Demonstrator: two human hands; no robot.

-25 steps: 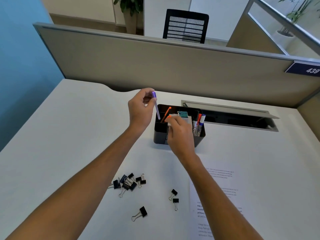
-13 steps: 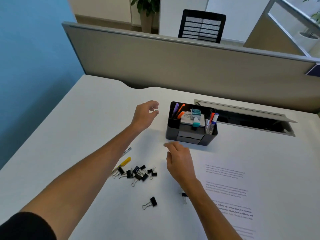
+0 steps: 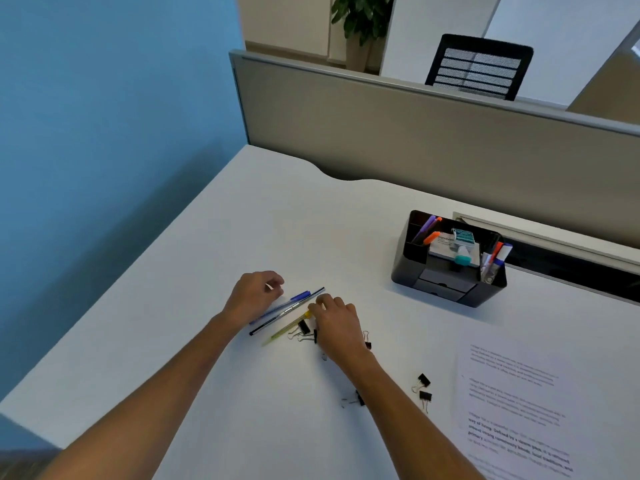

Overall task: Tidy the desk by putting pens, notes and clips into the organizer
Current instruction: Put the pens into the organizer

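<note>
A black organizer (image 3: 403, 261) stands at the right rear of the white desk, with a purple pen (image 3: 428, 226), orange markers, a note pad (image 3: 445, 247) and more pens inside. A blue pen (image 3: 298, 297), a black pen (image 3: 289, 310) and a yellow pen (image 3: 283, 332) lie side by side on the desk. My left hand (image 3: 254, 296) rests over the blue pen, fingers loosely curled and apart. My right hand (image 3: 337, 328) is palm down, its fingertips on the yellow pen's cap end, covering part of a heap of black binder clips (image 3: 303, 329).
Two more binder clips (image 3: 423, 388) and a third binder clip (image 3: 358, 398) lie near my right forearm. A printed sheet (image 3: 512, 393) lies at the right front. A grey partition (image 3: 415, 140) backs the desk, with a cable slot (image 3: 571, 268) behind the organizer.
My left hand let the purple pen go into the organizer. Both hands then came back toward me and down onto the loose pens and clips. The view swung left.
</note>
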